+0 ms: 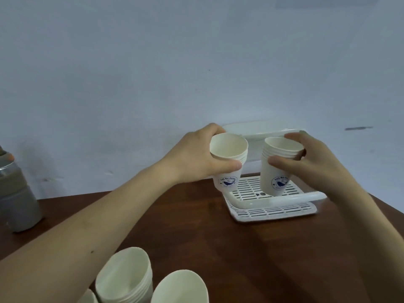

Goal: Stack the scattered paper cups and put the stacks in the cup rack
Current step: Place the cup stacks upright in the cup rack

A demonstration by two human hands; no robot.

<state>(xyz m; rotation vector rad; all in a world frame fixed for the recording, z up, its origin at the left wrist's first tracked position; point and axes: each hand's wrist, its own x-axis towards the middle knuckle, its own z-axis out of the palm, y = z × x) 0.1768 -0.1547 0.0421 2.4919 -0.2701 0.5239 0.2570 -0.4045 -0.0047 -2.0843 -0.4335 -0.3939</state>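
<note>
My left hand point(196, 158) grips a stack of white paper cups point(227, 184) with a blue whale logo, held at the left edge of the white slotted cup rack point(273, 212). My right hand point(306, 162) grips a second stack of cups point(274, 182) by its rims, its base just above or touching the rack's grid; I cannot tell which. Both stacks are upright. Near the bottom edge stand more cups: a stack point(126, 278), a single cup point(181, 287) and a cup's rim point(89, 297).
The rack sits on a brown wooden table point(218, 248) against a pale wall, with a white raised rail across its front and a white back part point(258, 130). A grey metal-topped container point(17, 200) stands at the far left.
</note>
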